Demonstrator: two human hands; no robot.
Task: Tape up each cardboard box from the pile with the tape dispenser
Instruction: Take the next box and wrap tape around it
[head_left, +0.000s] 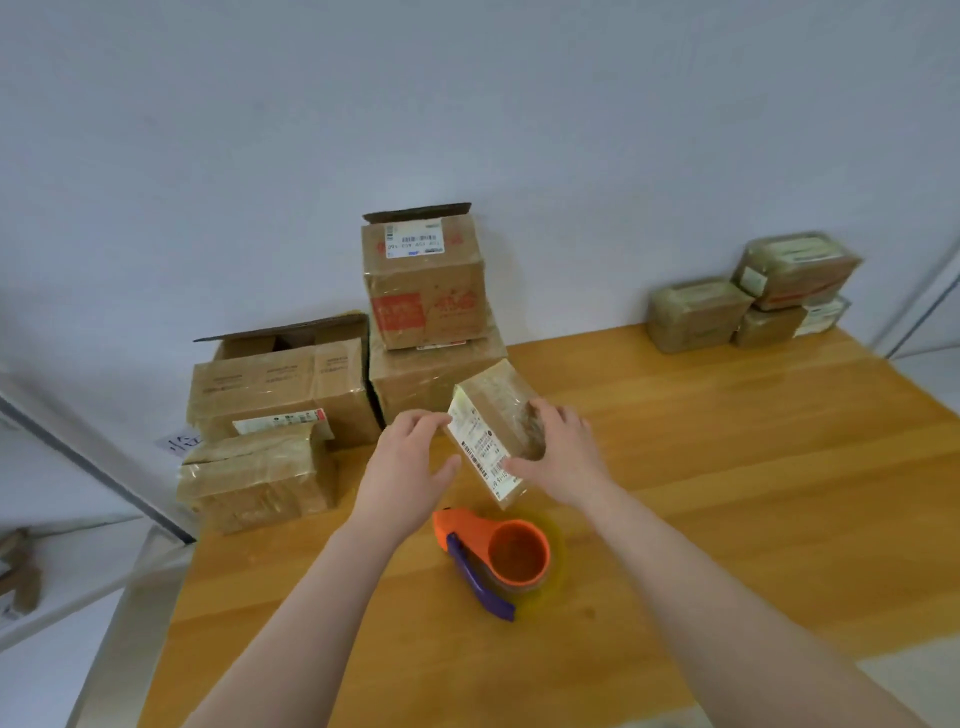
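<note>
View from a head camera, looking down at a wooden desk (727, 467) set against a pale wall (467, 104). Two bare forearms reach forward, and both hands hold a small box (491, 410) between them near the middle of the desk. The left hand (410, 457) grasps its left edge with curled fingertips, and the right hand (561, 447) wraps over its right side with the thumb on a white shipping label. The small box is tilted, label side facing the camera, with its low corner just beside the tape dispenser (493, 556); whether that corner touches the desk cannot be told. The dispenser is orange with a purple handle, lies on its side on the near desk and is untouched. At the far left is the pile (426, 291) of brown boxes, some with flaps standing open. Far right is a stack (748, 306) of smaller boxes with glossy wrapping. The step in hand seems to be readying this box for taping. To do it well, set the box down flat with its open seam up and the flaps pressed closed, steady it with one hand, take the dispenser in the other, then draw the tape straight along the seam and down over both ends.
</note>
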